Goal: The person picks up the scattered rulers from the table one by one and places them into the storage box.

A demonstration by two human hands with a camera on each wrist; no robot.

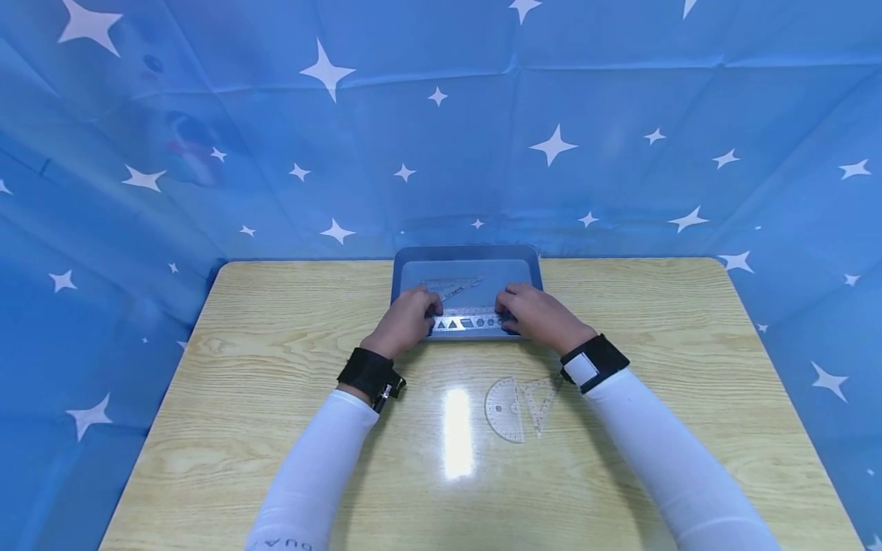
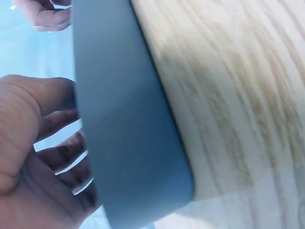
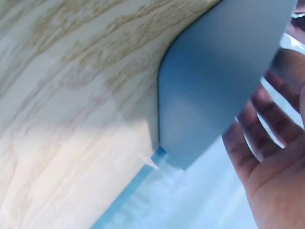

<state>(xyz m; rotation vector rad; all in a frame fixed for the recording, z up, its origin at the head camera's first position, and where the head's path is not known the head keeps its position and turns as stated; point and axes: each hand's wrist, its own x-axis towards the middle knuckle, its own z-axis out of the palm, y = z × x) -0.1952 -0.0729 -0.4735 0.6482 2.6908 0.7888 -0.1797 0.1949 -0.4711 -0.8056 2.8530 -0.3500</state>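
A clear stencil ruler (image 1: pixel 468 322) with cut-out shapes lies lengthwise along the near side of a blue-grey tray (image 1: pixel 468 252). My left hand (image 1: pixel 406 317) reaches over the tray's near left rim and pinches the ruler's left end. At the other end, the fingers of my right hand (image 1: pixel 544 315) curl round the ruler. Behind it in the tray is a transparent set square (image 1: pixel 451 288), partly overlapped by the left fingers. Both wrist views show the tray's outer wall (image 2: pixel 124 119) hiding the fingertips and the ruler.
On the wooden table (image 1: pixel 289 398), in front of the tray, lie a clear protractor (image 1: pixel 501 409) and a second set square (image 1: pixel 540 404), close together near my right forearm. A blue curtain (image 1: pixel 455 130) with white stars hangs right behind the table's far edge.
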